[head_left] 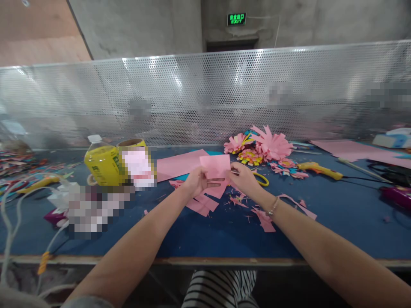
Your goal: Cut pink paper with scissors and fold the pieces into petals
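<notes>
Held up above the table is a small rectangle of pink paper [215, 164]. My left hand [196, 182] grips its left side, thumb in front and some fingers stretched out beneath. At the lower right edge of the same sheet, my right hand [242, 176] is closed with its fingertips on the paper. A yellow handle loop [262, 179] shows just behind my right hand; whether it lies on the table or touches the hand, I cannot tell. Under my hands lie cut pink paper pieces [201, 206], and a larger pink sheet [180, 166] rests behind on the left.
Fringed paper flowers [272, 145] are piled behind my right hand, with a yellow glue gun [321, 169] beside them. A yellow-labelled bottle [104, 164] and a tape roll [133, 143] stand left. Perforated metal screen [192, 98] borders the blue table [180, 244]. Cables [13, 222] hang left.
</notes>
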A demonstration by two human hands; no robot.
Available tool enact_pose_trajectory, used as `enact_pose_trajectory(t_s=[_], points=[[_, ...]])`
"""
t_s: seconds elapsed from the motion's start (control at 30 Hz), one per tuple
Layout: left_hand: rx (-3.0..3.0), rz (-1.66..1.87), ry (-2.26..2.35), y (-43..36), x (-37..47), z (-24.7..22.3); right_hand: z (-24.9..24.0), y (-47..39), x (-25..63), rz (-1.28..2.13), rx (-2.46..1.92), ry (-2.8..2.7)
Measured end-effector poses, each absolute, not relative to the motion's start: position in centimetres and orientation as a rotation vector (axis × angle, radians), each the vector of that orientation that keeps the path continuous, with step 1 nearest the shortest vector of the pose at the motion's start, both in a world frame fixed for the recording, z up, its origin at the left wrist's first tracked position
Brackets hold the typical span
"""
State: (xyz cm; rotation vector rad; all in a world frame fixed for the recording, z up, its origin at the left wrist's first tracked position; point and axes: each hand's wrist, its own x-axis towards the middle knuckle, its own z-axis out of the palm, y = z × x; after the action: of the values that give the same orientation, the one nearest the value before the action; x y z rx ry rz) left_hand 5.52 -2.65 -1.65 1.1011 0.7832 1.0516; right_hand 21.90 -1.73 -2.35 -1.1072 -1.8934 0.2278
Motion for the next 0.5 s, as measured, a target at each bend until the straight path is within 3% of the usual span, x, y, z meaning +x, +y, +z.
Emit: enact_pose_trajectory(t_s=[0.5], points=[[1.091, 1.334, 0.859, -1.4, 5.2, -2.1, -3.1, -0.2, 22.5, 0.637, -0.925, -1.738]])
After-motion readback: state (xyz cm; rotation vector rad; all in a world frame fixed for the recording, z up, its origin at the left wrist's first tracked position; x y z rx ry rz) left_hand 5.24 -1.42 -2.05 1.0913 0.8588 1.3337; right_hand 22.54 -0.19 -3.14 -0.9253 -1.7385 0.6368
